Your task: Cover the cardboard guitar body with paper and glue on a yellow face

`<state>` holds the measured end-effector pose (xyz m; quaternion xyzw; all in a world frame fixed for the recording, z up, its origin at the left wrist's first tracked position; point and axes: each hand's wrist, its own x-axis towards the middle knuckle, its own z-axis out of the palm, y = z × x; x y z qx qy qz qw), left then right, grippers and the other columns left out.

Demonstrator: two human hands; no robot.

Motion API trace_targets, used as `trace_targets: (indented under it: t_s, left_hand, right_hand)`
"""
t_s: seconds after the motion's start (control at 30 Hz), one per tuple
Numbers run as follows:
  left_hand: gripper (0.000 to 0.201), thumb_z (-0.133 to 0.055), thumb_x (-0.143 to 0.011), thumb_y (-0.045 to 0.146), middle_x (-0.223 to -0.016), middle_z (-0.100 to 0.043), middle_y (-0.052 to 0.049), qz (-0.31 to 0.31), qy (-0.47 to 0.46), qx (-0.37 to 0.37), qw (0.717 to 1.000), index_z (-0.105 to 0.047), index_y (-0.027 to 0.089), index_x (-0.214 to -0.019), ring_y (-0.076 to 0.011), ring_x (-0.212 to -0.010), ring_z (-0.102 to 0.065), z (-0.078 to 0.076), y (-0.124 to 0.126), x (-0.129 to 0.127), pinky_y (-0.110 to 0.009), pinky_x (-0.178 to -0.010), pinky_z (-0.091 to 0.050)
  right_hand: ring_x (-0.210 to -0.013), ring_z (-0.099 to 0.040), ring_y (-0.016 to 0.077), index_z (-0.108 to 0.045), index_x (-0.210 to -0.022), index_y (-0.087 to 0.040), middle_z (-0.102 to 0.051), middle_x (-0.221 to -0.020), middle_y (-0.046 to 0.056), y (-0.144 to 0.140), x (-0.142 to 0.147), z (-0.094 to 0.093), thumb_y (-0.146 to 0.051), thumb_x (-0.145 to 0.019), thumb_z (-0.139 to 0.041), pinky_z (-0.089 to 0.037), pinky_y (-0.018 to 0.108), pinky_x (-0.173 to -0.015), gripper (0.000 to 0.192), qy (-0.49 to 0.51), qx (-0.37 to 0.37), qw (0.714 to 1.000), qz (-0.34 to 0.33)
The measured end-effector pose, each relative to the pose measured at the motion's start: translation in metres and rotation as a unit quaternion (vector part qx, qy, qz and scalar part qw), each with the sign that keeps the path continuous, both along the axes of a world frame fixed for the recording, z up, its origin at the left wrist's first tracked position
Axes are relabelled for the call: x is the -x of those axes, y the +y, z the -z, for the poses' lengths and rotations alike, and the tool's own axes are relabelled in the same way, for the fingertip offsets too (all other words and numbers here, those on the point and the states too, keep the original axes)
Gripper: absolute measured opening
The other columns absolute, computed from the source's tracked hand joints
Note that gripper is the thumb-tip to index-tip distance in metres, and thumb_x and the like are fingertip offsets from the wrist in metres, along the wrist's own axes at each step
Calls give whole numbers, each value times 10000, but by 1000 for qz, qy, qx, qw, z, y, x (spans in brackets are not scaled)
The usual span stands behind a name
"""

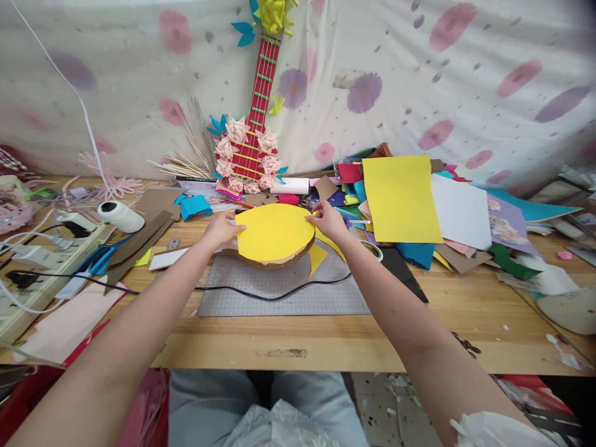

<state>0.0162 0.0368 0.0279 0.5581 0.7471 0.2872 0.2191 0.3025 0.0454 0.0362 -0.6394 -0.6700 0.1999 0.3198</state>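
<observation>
A yellow oval sheet [274, 233] lies over a brown-edged cardboard body [279, 263], whose rim shows along the front and right. My left hand [224, 230] grips the left end, its thumb pressed on the yellow sheet. At the upper right edge, my right hand [328, 221] pinches the sheet between thumb and fingers. Beneath is a grey cutting mat [261, 305], with a yellow offcut [318, 258] beside the oval. Behind stands a red paper guitar [261, 93] trimmed with pink paper flowers.
A black cable [270, 298] crosses the mat. At left are a power strip [58, 273], a white thread spool [121, 216] and brown strips [139, 245]. A yellow sheet [401, 198] tops a paper pile at right. Scissors [375, 250] lie partly behind my right arm.
</observation>
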Motion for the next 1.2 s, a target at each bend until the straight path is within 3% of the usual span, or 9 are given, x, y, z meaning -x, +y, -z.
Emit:
trace_targets:
  t_s: [0.1,0.33,1.0,1.2]
  left_hand:
    - [473,-714,-617,393,-861,-641,-43,21,64,30,997,-528,181,-997,-225,-824,-615,3,2,1,-297,-622,-426]
    - [467,-674,-667,402,-901,-641,-39,43,139,34,989,-493,207,-1051,-231,-915,-603,-6,-5,-6,-303,-684,-416]
    - [497,-620,-726,439,-953,-653,-60,51,170,77,981,-443,212,-1132,-248,-962,-600,-14,-15,-16,-307,-706,-405]
    - [528,-624,-712,468,-1015,-627,-96,44,178,55,982,-461,200,-1137,-277,-1007,-575,-12,-15,-14,-361,-788,-426]
  right_hand:
    - [-649,-542,146,-469,-853,-208,-572,-683,-30,-3,1,0,-269,-718,-620,-323,242,-562,211,-37,-20,999,-10]
    - [-671,-559,164,-470,-923,-200,-601,-733,-3,-6,1,4,-251,-766,-578,-319,250,-579,197,-102,-61,992,-37]
    - [-698,-566,182,-463,-939,-196,-608,-761,16,-10,0,9,-245,-784,-584,-302,253,-577,203,-140,-62,987,-53]
    - [-682,-558,181,-465,-928,-200,-599,-745,18,-7,-4,9,-267,-803,-548,-322,257,-587,164,-89,-69,994,-8]
